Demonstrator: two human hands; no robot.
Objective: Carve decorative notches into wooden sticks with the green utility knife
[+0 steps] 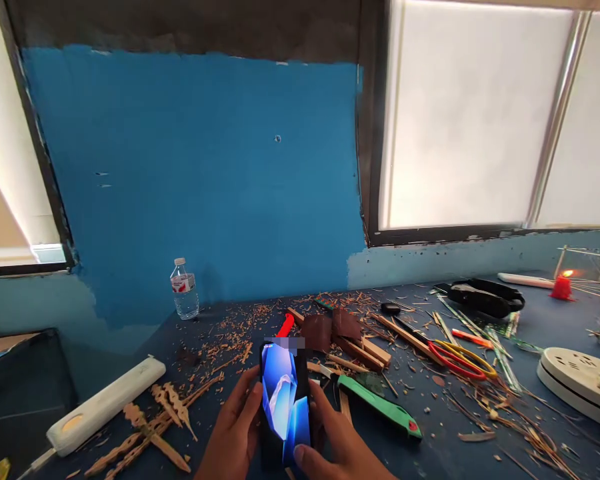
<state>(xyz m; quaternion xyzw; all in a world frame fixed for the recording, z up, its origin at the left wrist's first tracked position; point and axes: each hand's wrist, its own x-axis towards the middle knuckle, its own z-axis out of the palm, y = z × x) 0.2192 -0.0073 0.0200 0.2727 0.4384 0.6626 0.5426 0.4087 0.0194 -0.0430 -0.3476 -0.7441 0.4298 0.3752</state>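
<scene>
Both hands hold the phone (280,400), screen lit, at six o'clock in view; the left hand (236,420) has its fingers curled along the left edge; the right hand (340,430) clasps the right edge, thumb at the lower screen; at the phone's three o'clock, a green-handled knife (380,405) lies close by, tightening the room; towards nine, tabletop (203,421) separates the left hand from crossed wooden sticks (159,439); between ten and eleven, a water bottle (184,293) stands near the table's edge.
</scene>
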